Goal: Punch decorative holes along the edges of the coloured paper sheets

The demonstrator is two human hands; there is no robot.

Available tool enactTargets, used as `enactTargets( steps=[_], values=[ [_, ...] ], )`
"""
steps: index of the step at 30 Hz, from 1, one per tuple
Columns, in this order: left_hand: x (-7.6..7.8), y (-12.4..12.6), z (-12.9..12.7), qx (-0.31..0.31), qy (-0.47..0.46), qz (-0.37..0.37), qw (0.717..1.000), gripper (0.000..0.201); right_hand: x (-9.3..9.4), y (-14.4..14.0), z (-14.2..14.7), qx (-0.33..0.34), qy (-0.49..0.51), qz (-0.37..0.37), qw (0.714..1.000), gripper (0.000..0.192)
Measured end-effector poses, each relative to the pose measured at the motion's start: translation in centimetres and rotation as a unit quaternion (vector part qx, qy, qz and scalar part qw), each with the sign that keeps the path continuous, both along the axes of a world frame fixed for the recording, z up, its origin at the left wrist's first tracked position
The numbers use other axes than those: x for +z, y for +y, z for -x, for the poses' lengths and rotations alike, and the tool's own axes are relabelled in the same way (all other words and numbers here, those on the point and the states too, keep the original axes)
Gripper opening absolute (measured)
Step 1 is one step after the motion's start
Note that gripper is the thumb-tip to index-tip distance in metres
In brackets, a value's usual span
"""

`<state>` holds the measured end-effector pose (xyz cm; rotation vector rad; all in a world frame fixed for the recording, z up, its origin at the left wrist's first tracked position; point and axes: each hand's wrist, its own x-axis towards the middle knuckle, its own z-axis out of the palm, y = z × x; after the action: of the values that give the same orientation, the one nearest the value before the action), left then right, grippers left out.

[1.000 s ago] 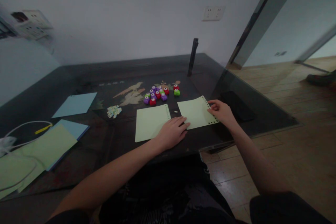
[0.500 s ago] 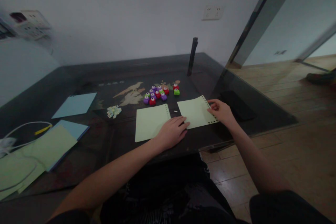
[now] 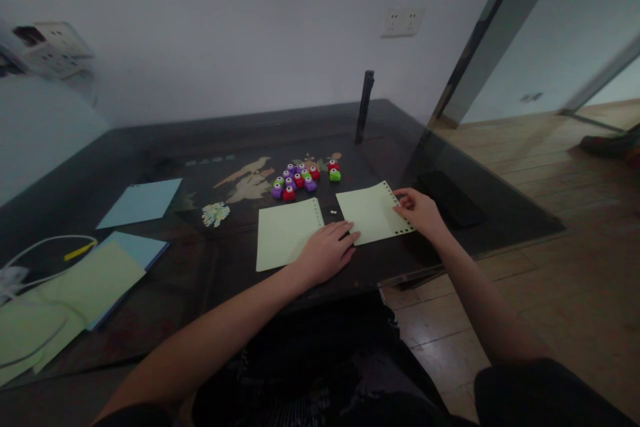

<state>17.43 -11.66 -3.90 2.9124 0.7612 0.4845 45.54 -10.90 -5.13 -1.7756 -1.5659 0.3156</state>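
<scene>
Almost nothing has moved since the earlier frames: both hands sit where they were, and only the camera has drifted a touch, so the whole scene slides slightly left and up.

From the head view, I see my left hand [image 3: 327, 252] lying flat, palm down, with its fingers [image 3: 345, 233] stretched out across the near left corner of the right-hand green sheet [image 3: 370, 212]. It grips nothing; it only presses the paper to the dark counter [image 3: 210, 267]. My right hand [image 3: 417, 210] rests at that sheet's right edge, fingers curled loosely onto the punched border; whether they actually pinch the edge or just touch it I cannot tell.

That sheet carries a row of small holes along its right side and top corner. The second green sheet [image 3: 286, 233] lies just beside it to the left, with a shorter row of holes down its right edge. A small white scrap [image 3: 333, 212] sits between the two.

Beyond them stands a cluster of small coloured punches [image 3: 299, 180], purple, red and green, none in hand. A little heap of paper confetti [image 3: 215, 213] lies to the left of them. Farther left are a blue sheet [image 3: 140, 202] and a stack of green and blue paper [image 3: 90, 287].

As I judge it, the edge punching on both sheets is partly done, and the remaining edges are still plain.
</scene>
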Motion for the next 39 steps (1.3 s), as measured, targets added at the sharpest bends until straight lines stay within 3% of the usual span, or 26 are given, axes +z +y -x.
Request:
enactTargets(
  steps=[27, 33, 36, 39],
  values=[
    [-0.2, 0.1, 0.0, 0.0, -0.003, -0.011, 1.0, 0.035, 0.2, -0.1, 0.2, 0.005, -0.013, 0.008, 1.0, 0.028],
    [-0.2, 0.0, 0.0, -0.001, 0.002, 0.003, 1.0, 0.035, 0.0, -0.2, 0.3, 0.023, -0.084, -0.02, 0.996, 0.028],
    [0.2, -0.1, -0.1, 0.008, -0.004, 0.03, 1.0, 0.037, -0.1, -0.3, 0.4, 0.02, -0.115, -0.042, 0.992, 0.029],
    [1.6, 0.0, 0.1, 0.013, -0.043, 0.05, 0.998, 0.046, 0.6, -0.5, 0.9, 0.004, -0.12, -0.081, 0.989, 0.025]
  ],
)
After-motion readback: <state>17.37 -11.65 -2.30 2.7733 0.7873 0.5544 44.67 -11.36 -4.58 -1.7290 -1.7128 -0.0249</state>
